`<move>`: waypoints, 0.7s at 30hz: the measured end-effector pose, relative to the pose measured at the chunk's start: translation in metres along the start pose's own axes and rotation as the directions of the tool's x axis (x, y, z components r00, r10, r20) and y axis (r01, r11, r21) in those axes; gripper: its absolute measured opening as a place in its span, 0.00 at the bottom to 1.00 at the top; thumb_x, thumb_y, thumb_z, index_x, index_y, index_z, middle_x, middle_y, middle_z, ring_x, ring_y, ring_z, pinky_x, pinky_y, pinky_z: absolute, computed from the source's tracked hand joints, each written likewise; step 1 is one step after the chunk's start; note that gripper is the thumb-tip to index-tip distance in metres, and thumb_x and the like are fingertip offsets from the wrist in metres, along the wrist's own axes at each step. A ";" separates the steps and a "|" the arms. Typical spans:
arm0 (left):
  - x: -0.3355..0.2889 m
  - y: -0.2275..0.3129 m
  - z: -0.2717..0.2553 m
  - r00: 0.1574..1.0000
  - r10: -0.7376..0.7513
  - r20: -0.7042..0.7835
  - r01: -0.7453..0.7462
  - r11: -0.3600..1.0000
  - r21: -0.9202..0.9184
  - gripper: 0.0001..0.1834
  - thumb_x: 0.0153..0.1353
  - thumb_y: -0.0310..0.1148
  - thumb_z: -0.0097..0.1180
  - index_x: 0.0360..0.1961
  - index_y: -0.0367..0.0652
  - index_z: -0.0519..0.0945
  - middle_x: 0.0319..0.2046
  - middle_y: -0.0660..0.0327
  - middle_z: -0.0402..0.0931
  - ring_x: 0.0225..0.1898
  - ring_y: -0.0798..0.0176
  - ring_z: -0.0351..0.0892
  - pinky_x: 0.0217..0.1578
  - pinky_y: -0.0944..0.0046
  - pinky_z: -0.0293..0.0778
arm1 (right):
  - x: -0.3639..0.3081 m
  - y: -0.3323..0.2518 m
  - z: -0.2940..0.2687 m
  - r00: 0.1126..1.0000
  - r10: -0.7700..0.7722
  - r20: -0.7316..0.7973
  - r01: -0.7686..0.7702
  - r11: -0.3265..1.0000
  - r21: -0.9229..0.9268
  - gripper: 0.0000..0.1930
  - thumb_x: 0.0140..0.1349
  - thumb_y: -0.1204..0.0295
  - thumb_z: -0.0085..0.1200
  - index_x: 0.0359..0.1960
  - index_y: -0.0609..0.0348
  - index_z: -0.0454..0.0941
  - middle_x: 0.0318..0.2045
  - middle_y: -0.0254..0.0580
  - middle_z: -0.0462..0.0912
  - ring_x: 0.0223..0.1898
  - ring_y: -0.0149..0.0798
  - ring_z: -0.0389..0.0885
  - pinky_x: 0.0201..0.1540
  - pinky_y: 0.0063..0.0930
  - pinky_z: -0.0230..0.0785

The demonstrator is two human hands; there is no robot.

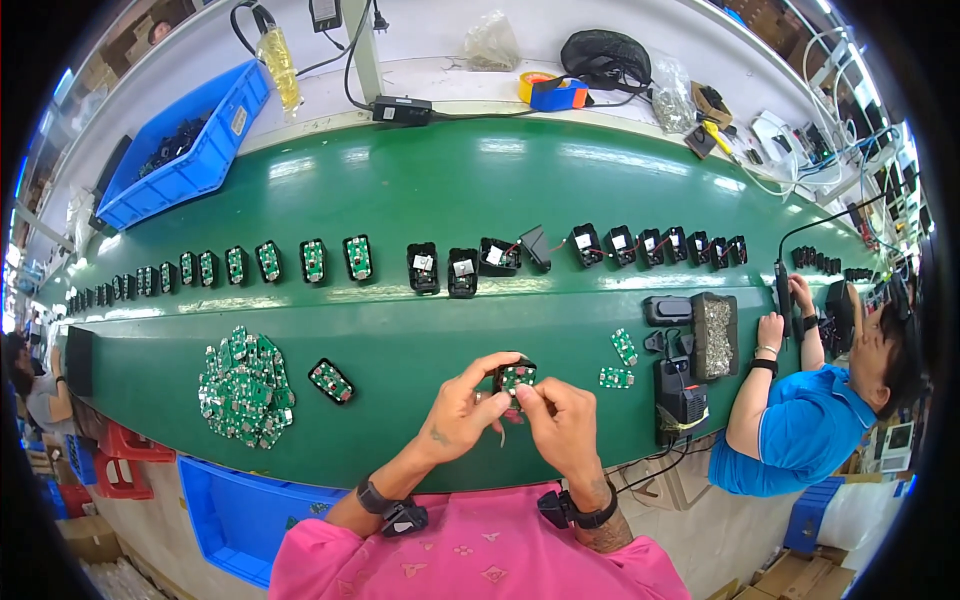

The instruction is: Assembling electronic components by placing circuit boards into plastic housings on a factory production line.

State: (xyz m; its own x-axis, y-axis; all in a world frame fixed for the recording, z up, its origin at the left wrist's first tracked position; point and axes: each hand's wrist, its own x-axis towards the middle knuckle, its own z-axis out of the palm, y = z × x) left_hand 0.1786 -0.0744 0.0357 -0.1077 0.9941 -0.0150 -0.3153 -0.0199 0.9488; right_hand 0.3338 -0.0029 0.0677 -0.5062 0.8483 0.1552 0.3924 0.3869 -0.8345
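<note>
Near the bench's front edge, my left hand point(462, 408) grips a small black plastic case with a green circuit board point(517, 376) in its open top. My right hand point(562, 420) is closed on the same piece, its thumb pressed against the board's near edge. Something thin and pinkish hangs below the board between my hands; I cannot make out what. Two loose circuit boards point(618, 377) lie to the right of my right hand. Left of my hands, another black case with a board point(331, 381) rests tilted beside a heap of green boards point(246, 390).
Across the green bench point(430, 180) runs a row of black cases point(358, 258). On the right stand a metal-filled tray point(714, 338) and a black device with cables point(682, 395). A co-worker in blue point(815, 430) sits beyond. A blue bin point(180, 150) stands far left.
</note>
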 end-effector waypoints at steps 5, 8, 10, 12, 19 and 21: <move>0.005 -0.004 0.005 0.990 -0.063 -0.126 0.072 0.995 0.072 0.20 0.72 0.29 0.49 0.63 0.37 0.68 0.50 0.52 0.78 0.32 0.66 0.84 0.23 0.71 0.79 | 0.000 0.007 0.003 0.998 0.028 0.055 -0.023 0.995 -0.092 0.13 0.64 0.70 0.61 0.24 0.64 0.77 0.16 0.41 0.76 0.16 0.30 0.73 0.20 0.29 0.63; 0.003 0.000 0.004 0.982 -0.108 -0.153 0.116 0.992 0.042 0.18 0.72 0.29 0.48 0.61 0.37 0.69 0.45 0.52 0.80 0.26 0.67 0.83 0.20 0.72 0.77 | 0.001 0.013 0.007 0.983 0.177 0.055 -0.180 0.982 0.053 0.09 0.64 0.70 0.62 0.31 0.64 0.79 0.18 0.39 0.78 0.18 0.27 0.75 0.22 0.26 0.66; 0.005 0.004 0.002 0.985 -0.115 -0.130 0.133 0.981 0.139 0.18 0.72 0.28 0.46 0.61 0.37 0.69 0.42 0.53 0.80 0.23 0.68 0.82 0.20 0.72 0.77 | 0.001 0.014 0.009 0.969 0.245 0.028 -0.246 0.951 0.186 0.09 0.64 0.71 0.62 0.35 0.65 0.80 0.19 0.38 0.79 0.19 0.25 0.76 0.23 0.24 0.68; 0.007 0.004 0.001 0.985 -0.132 -0.113 0.148 0.978 0.148 0.18 0.72 0.28 0.46 0.61 0.38 0.69 0.41 0.54 0.80 0.23 0.68 0.82 0.20 0.72 0.77 | 0.002 0.010 0.009 0.955 0.274 0.113 -0.296 0.884 0.361 0.12 0.65 0.71 0.61 0.45 0.66 0.80 0.22 0.38 0.82 0.21 0.23 0.77 0.25 0.23 0.70; 0.006 -0.003 -0.001 0.988 -0.128 -0.086 0.142 0.974 0.179 0.17 0.72 0.30 0.47 0.60 0.39 0.71 0.42 0.57 0.80 0.29 0.71 0.82 0.23 0.72 0.78 | 0.002 0.013 0.006 0.995 -0.046 0.085 0.059 0.985 -0.162 0.15 0.66 0.74 0.57 0.52 0.66 0.80 0.27 0.42 0.83 0.26 0.34 0.82 0.29 0.29 0.74; 0.004 -0.008 0.001 0.989 -0.065 -0.129 0.089 0.979 0.183 0.18 0.72 0.29 0.47 0.61 0.40 0.71 0.43 0.57 0.80 0.30 0.70 0.82 0.25 0.72 0.79 | 0.004 0.010 0.009 0.996 0.005 0.090 0.002 0.997 -0.078 0.15 0.66 0.74 0.56 0.53 0.65 0.79 0.32 0.46 0.84 0.30 0.41 0.84 0.32 0.32 0.75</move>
State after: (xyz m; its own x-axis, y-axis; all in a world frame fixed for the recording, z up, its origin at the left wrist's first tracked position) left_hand 0.1814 -0.0701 0.0284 -0.2075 0.9711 -0.1176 -0.1460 0.0881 0.9854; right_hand 0.3295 0.0011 0.0551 -0.5714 0.8142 0.1026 0.4499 0.4154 -0.7906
